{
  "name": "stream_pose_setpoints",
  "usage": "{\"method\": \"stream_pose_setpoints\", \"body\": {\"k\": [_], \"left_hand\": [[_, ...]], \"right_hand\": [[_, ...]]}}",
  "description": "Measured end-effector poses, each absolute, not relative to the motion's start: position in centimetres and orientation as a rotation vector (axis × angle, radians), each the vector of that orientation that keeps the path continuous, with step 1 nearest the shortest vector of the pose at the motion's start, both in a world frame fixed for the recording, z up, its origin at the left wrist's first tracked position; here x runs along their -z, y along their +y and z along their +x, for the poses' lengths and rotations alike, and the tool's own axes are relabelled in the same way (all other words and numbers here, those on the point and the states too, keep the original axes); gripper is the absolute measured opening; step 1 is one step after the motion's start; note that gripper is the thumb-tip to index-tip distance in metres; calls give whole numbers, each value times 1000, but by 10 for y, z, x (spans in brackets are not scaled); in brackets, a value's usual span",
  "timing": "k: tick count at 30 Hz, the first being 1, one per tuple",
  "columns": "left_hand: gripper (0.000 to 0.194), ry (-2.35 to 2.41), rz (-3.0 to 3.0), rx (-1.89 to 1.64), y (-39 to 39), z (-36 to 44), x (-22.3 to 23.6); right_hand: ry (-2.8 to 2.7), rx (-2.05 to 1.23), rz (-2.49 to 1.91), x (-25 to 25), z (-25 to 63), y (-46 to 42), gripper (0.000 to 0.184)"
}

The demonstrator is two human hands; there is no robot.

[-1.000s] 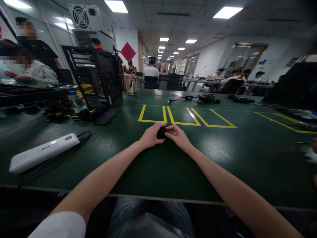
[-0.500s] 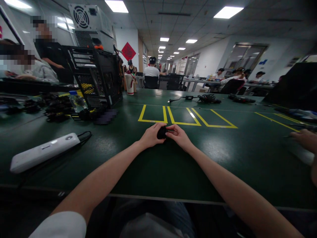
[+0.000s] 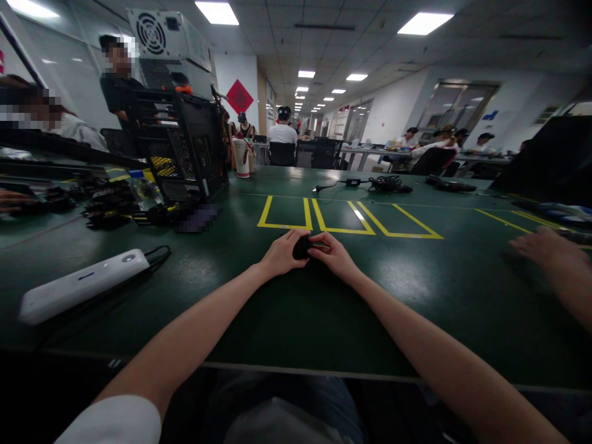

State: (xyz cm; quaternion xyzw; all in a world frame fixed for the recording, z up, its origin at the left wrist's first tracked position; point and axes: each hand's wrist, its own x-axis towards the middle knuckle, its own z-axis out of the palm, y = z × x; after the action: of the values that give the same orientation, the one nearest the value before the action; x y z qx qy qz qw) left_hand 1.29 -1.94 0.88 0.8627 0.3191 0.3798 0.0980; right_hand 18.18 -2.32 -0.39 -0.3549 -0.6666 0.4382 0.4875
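Observation:
In the middle of the head view, just in front of the yellow tape outlines, my left hand [image 3: 280, 254] is closed around a small black object [image 3: 301, 247]. The object has a rounded outline, and its exact kind is too dark to make out. From the other side my right hand [image 3: 333, 255] pinches at its right edge, where something thin and pale shows between the fingertips. Both hands are low over the green table [image 3: 259, 320], with the forearms reaching in from the near edge.
Yellow tape outlines [image 3: 340, 232] mark the table ahead. A white elongated device [image 3: 87, 283] with a cord lies left. Beyond stand a black computer case [image 3: 178, 142] and a paper cup [image 3: 242, 158]. Coiled black cable [image 3: 388, 184] lies farther back. Another person's hand [image 3: 541, 246] reaches in at right.
My two hands keep almost the same place and grip on the black object. At the right, the other person's hand has moved further in over the table. A standing person at back left has shifted right.

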Motion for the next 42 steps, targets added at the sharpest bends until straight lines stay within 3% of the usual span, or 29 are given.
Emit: {"method": "stream_pose_setpoints", "body": {"k": [4,12,18,25,31,42], "left_hand": [[58,943,2551,-1119,-19,13,-9],[57,938,2554,-1130,-19,13,-8],[56,943,2540,-1121,-20,13,-10],[57,938,2549,-1135,-19,13,-8],[58,952,2542,-1117,-19,13,-8],[58,919,2531,-1147,-18,14,-7]], "right_hand": [[-1656,-1103,-881,2,184,-24,38],[-1602,-1098,-851,4,180,-24,26],[-1646,-1102,-895,2,182,-24,37],[-1615,-1078,-836,5,181,-24,24],[-1664,-1098,-906,4,183,-22,37],[-1625,-1078,-828,7,182,-22,27]]}}
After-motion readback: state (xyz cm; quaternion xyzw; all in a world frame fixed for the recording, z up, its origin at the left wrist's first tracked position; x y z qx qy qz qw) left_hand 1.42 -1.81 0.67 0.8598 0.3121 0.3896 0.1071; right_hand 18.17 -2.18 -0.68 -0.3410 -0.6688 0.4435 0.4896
